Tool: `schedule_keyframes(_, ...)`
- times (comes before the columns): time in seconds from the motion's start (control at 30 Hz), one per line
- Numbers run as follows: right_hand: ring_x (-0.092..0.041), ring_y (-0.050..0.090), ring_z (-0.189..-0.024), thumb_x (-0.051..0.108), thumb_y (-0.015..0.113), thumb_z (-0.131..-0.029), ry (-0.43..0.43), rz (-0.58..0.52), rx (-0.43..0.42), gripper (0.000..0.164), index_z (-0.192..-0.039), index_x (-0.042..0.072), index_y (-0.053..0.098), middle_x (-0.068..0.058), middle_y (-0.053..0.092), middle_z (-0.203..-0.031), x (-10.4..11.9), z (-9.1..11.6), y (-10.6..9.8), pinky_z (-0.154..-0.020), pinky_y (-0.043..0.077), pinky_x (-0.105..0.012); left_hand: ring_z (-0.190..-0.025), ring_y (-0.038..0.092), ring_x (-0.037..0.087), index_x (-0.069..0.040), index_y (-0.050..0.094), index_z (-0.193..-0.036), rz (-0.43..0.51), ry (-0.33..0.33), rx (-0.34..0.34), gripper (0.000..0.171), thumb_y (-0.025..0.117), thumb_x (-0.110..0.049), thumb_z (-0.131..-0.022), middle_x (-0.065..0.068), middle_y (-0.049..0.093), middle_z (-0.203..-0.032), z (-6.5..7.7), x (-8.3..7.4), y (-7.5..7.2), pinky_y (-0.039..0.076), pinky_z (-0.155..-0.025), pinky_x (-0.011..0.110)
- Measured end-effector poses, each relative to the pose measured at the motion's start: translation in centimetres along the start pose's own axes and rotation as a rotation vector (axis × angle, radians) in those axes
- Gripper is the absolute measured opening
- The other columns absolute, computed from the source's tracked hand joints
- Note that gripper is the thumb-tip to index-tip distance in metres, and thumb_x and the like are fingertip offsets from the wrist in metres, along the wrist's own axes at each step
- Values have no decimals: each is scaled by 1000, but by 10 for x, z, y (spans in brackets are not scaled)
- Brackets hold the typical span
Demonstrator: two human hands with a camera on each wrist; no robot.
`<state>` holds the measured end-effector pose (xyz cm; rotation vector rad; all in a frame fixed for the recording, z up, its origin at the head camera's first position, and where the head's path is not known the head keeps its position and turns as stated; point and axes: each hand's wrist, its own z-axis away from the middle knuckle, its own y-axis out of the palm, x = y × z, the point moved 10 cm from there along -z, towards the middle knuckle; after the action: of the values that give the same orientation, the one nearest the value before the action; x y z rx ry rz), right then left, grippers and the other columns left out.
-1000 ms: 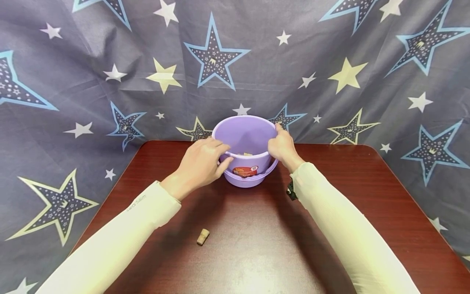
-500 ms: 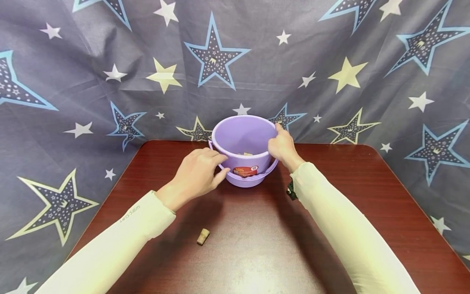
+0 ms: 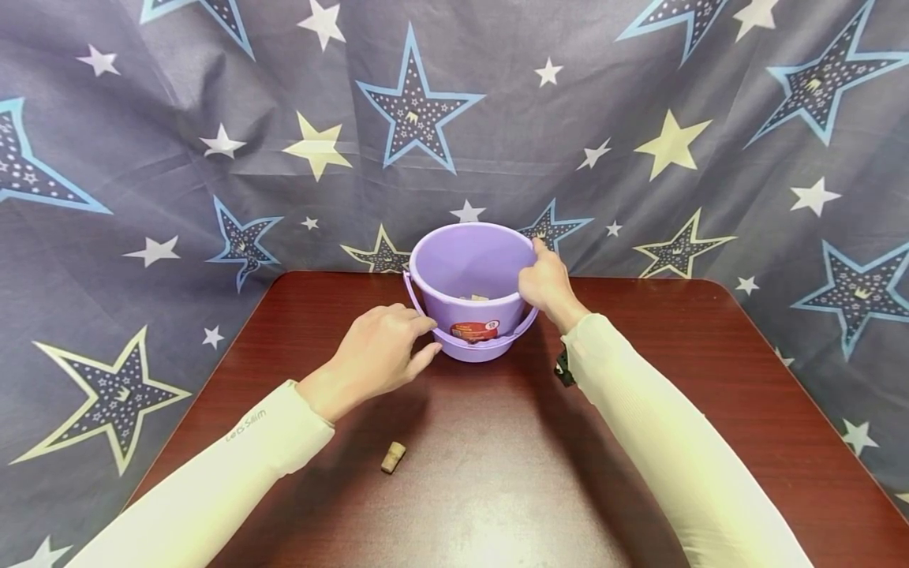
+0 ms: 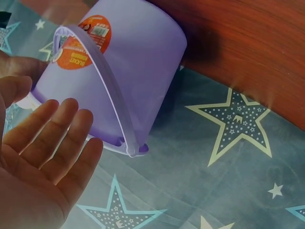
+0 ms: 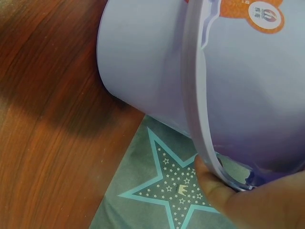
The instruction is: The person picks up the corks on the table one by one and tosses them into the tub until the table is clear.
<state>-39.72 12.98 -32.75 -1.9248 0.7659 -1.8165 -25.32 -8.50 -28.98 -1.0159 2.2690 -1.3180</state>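
Observation:
A purple bucket [image 3: 472, 260] stands upright at the far middle of the table, an orange-red label on its front. Its handle [image 4: 108, 78] hangs down across the front. My right hand [image 3: 548, 285] grips the right side of the rim; the right wrist view shows the thumb [image 5: 209, 181] beside the handle's end. My left hand [image 3: 383, 347] hovers low at the front left of the bucket, fingers extended and loosely bent, nothing in the palm in the left wrist view. Light-brown pieces [image 3: 479, 298] show inside the bucket. One cork [image 3: 393, 457] lies on the table, nearer than the left hand.
The table [image 3: 710, 410] has a dark red wood-grain top. Right behind its far edge hangs a grey cloth [image 3: 511, 134] with star patterns, which also runs along both sides.
My left hand has come off the bucket's rim and moved down and to the left. The right hand, bucket and loose cork have stayed put.

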Motion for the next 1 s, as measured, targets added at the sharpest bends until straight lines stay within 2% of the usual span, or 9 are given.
schedule_keyframes(0.17, -29, 37, -147, 4, 40, -91, 0, -1, 4, 76, -164, 9, 23, -14, 37, -162, -2, 0, 1, -120, 30, -41, -85, 68, 25, -12, 79, -105, 3, 0, 21, 22, 78, -26, -87, 0, 75, -91, 6, -1, 3, 55, -77, 44)
schedule_keyframes(0.37, -30, 38, -146, 3, 39, -90, -8, -6, -3, 75, -164, 9, 24, -16, 39, -161, -1, 1, 1, -120, 30, -41, -89, 67, 25, -9, 79, -107, 14, 1, 55, 25, 77, -27, -89, 2, 76, -95, 16, -2, 8, 54, -86, 43)
schedule_keyframes(0.57, -29, 37, -147, 3, 40, -90, 0, -9, 5, 76, -164, 9, 23, -15, 38, -162, -3, 0, 3, -120, 30, -41, -86, 67, 24, -11, 79, -106, 27, 1, 80, 25, 78, -27, -87, 0, 75, -94, 24, -2, 12, 54, -84, 43)
schedule_keyframes(1.0, -28, 34, -149, 5, 40, -93, 7, 7, 3, 74, -164, 9, 22, -13, 34, -164, -1, -1, -1, -121, 28, -41, -90, 67, 22, -12, 79, -106, 25, 35, 189, 27, 78, -33, -87, -1, 74, -93, 40, -6, 27, 53, -87, 42)
